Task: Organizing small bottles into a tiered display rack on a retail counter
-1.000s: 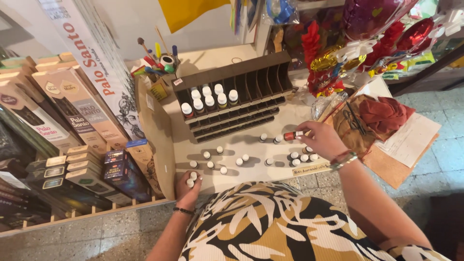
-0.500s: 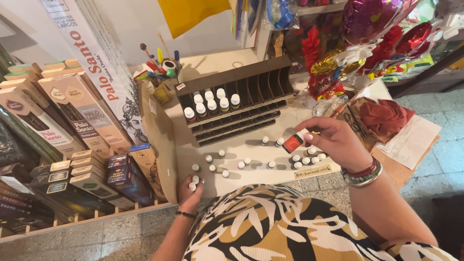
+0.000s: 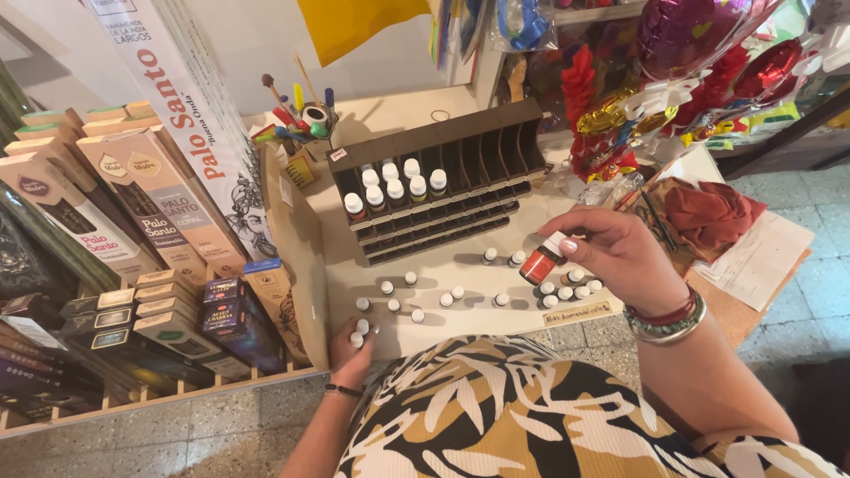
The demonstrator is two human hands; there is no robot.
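My right hand (image 3: 620, 257) holds a small red-labelled bottle with a white cap (image 3: 542, 262), lifted above the pale tabletop (image 3: 443, 270). Below it, several more white-capped bottles (image 3: 567, 288) stand in a cluster. My left hand (image 3: 351, 352) rests at the table's near edge, fingers curled around two or three small bottles (image 3: 358, 332). A dark slotted display rack (image 3: 443, 177) stands behind, with several bottles (image 3: 390, 190) filling its left slots. Loose bottles (image 3: 416, 296) are scattered between rack and edge.
Boxes of incense (image 3: 133, 204) fill wooden shelving on the left. A cup of pens and brushes (image 3: 310, 119) stands behind the rack. Red cloth (image 3: 708, 212), papers (image 3: 761, 257) and shiny wrapped decorations (image 3: 691, 80) lie to the right. A small label strip (image 3: 577, 312) sits at the table edge.
My right hand picked a red-labelled bottle from the table and raised it, tilting it toward me. The left hand stayed at the near edge.
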